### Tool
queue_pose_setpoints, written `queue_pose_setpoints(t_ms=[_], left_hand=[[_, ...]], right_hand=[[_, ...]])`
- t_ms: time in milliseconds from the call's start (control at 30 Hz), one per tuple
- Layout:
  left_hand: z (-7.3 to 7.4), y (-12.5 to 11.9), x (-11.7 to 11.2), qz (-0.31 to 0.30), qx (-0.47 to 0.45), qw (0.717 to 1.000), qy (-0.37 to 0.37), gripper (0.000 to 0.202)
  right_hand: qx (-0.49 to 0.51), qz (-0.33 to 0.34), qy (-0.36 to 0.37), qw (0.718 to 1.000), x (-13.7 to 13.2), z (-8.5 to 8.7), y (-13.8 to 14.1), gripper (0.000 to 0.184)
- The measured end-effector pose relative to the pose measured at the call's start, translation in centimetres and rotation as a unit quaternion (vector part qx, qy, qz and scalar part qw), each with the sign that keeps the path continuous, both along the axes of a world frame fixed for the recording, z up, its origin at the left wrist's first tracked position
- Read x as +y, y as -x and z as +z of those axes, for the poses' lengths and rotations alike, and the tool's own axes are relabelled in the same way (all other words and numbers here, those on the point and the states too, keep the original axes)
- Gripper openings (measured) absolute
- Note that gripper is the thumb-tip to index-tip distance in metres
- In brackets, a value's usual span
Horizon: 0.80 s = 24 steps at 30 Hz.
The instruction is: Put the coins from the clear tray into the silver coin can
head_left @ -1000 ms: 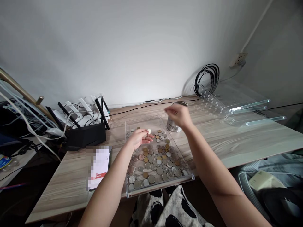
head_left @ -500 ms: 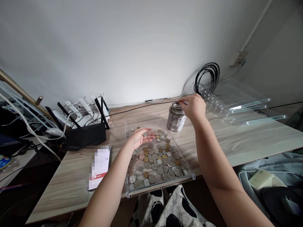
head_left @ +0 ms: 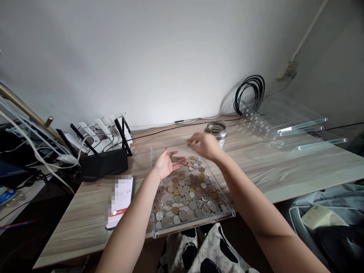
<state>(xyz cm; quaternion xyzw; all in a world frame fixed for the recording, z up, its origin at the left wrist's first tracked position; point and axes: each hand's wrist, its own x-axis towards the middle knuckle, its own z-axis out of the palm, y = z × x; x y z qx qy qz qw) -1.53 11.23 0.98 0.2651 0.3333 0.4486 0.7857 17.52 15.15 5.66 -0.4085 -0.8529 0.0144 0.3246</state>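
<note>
Over the clear tray [head_left: 167,229] of coins, my left hand [head_left: 166,163] is held palm up with its fingers spread, and a coin [head_left: 174,159] lies on it. My right hand [head_left: 205,145] hovers just right of it, in front of the tin, its fingers bent but blurred by motion; I cannot tell whether they hold anything. Behind the right hand stands a round metal tin [head_left: 216,130] with a slot in its lid, its lower part hidden. Many silver and brass-coloured coins [head_left: 193,205] lie scattered in the tray.
A phone [head_left: 118,208] lies left of the tray, below a black router [head_left: 104,163] with white devices and cables behind it. Clear acrylic pieces [head_left: 301,127] and a coiled black cable [head_left: 250,93] are at the right. The desk's front edge runs beside my arms.
My right hand has left the tin's lid and moved left and down toward my left hand. The left hand stays nearly in place, its fingers a little more spread.
</note>
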Motion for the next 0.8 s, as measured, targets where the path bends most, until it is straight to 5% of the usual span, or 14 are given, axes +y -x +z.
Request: queue_pose_setpoints(t_ms=[100, 267, 400, 533, 700, 800], left_hand=[[-0.1, 0.2, 0.1, -0.004, -0.037, 0.999, -0.009, 0.051], [0.2, 0.0, -0.3, -0.041, -0.017, 0.998, -0.036, 0.056], [0.4, -0.4, -0.6, -0.072, 0.058, 0.992, -0.083, 0.059], [0.1, -0.5, -0.3, -0.028, 0.191, 0.976, -0.097, 0.051], [0.1, 0.0, 0.2, 0.105, 0.378, 0.914, -0.103, 0.026], [-0.1, 0.6, 0.5, 0.174, 0.513, 0.824, -0.167, 0.024]], right_hand=[[-0.120, 0.135, 0.067, 0.981, -1.6, -1.5, 3.2, 0.016], [-0.132, 0.093, 0.061, 0.985, -1.7, -1.6, 3.8, 0.021], [-0.007, -0.058, -0.007, 0.998, 0.1, 0.8, -0.6, 0.025], [0.025, -0.234, -0.056, 0.970, 3.0, 2.3, -5.3, 0.026], [-0.022, -0.290, 0.043, 0.956, 5.0, 1.8, -7.0, 0.026], [0.001, -0.291, 0.000, 0.957, 4.1, 1.7, -6.3, 0.029]])
